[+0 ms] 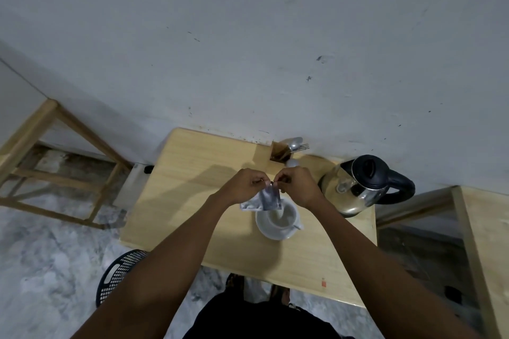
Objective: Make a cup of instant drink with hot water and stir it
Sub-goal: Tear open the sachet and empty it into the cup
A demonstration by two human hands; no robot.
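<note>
A small silver sachet hangs between both hands, just above and behind a white cup that stands on a white saucer. My left hand pinches the sachet's top edge from the left. My right hand pinches the same edge from the right. The fingertips of the two hands nearly touch. A steel electric kettle with a black lid and handle stands on the table to the right of the cup.
The small wooden table stands against a grey wall. A wooden holder with spoons and a fork sits at the back edge. A dark mesh basket is on the floor at left, and wooden frames stand on both sides.
</note>
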